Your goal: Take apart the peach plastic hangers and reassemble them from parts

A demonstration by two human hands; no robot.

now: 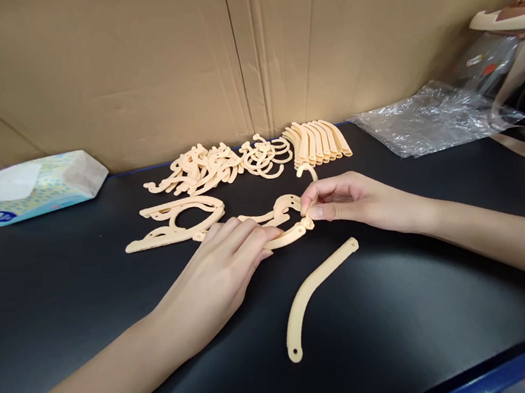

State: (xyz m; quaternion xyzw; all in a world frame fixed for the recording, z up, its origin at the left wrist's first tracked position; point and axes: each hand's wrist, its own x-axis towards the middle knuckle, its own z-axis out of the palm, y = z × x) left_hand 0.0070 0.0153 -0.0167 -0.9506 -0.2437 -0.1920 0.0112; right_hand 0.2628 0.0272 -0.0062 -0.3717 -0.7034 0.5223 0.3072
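Observation:
My left hand [217, 270] grips a cream plastic hanger arm [290, 237], its fingers bent over the arm and covering much of it. At the arm's right end, my right hand [364, 199] pinches a small hook-shaped piece [308, 170] between thumb and fingers. The hook's curved end sticks up above those fingers, and its knobbed lower end is close to the hole in the arm. Behind my left fingers lies a curved hanger part [286, 202], partly hidden. A loose bent hanger arm [300, 304] rests nearer to me, apart from both hands.
Folded hanger pieces [166, 237] lie left of centre. Along the cardboard wall [130, 72] are a heap of curved parts [208, 168], several loose hooks [264, 157] and a row of arms [320, 140]. A tissue pack [58, 185] sits left; clear plastic bags [426, 120] lie right.

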